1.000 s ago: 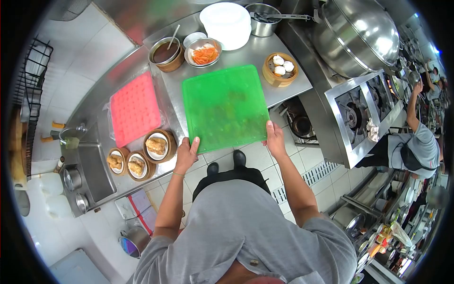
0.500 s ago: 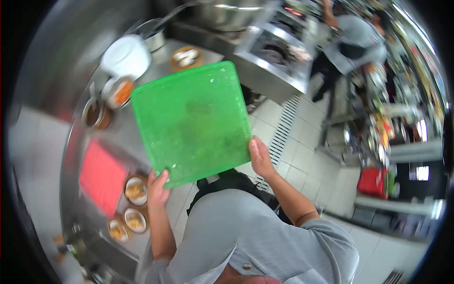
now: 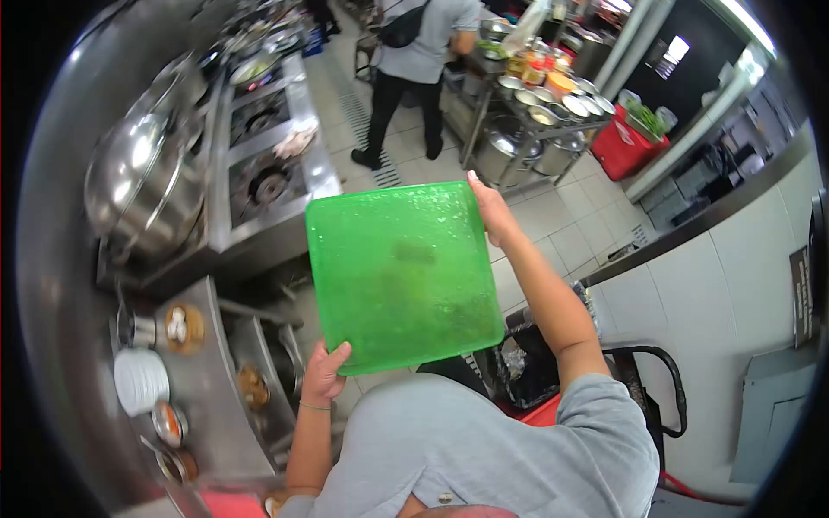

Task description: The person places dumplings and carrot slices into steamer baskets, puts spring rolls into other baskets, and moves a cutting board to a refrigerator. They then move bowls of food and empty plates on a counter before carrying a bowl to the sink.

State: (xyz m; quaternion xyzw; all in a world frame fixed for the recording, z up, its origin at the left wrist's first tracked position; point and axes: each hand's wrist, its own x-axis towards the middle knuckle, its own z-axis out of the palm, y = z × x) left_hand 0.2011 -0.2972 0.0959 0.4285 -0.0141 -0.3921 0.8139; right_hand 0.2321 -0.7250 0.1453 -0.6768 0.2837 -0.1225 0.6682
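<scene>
A green square board [image 3: 406,276], wet and shiny on its surface, is held out in front of my body. At its lower left corner my left hand [image 3: 325,371] grips it, thumb on top. My right hand [image 3: 490,207] is closed round its upper right corner. Darker patches show at the board's middle. Below it, partly covered, is a black-lined bin [image 3: 522,367].
A steel counter [image 3: 211,380] on the left bears stacked white plates [image 3: 141,381] and small bowls. Beyond are a stove [image 3: 268,164] and a large steel pot [image 3: 142,186]. Another person [image 3: 414,69] stands by a shelf of pans. A red crate [image 3: 617,147] is at the right.
The view has swung to the right, bringing the bin, wall and trolley handle into sight. Both hands still hold the green board, now turned more level. The red board has mostly left the view.
</scene>
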